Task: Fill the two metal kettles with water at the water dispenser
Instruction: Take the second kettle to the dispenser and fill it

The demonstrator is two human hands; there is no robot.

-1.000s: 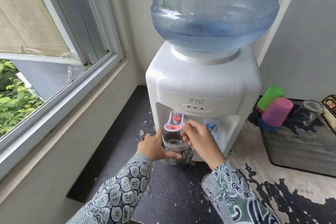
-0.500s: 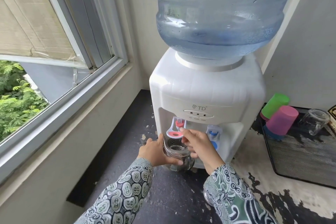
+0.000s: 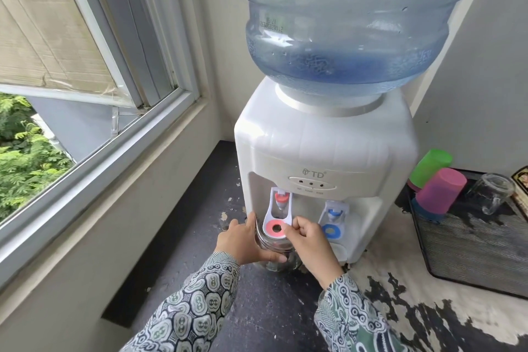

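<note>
A white water dispenser point(image 3: 323, 148) with a large blue bottle point(image 3: 351, 17) on top stands on the dark counter. A shiny metal kettle point(image 3: 274, 251) sits under the red hot-water tap point(image 3: 278, 218), mostly hidden by the tap's lever and my hands. My left hand point(image 3: 243, 240) grips the kettle's left side. My right hand point(image 3: 310, 240) pinches the right edge of the red tap lever. The blue cold tap point(image 3: 331, 221) is free to the right. The second kettle is not visible.
A black mesh tray point(image 3: 471, 251) at the right holds upturned green point(image 3: 431, 166) and pink point(image 3: 441, 194) plastic cups and a glass mug point(image 3: 493, 194). A window sill and wall close off the left. The counter's point(image 3: 271, 308) paint is peeling at the right.
The view has shifted closer and lower. The kettle has gone further under the red tap, and my right hand has moved from the kettle's rim to the tap lever.
</note>
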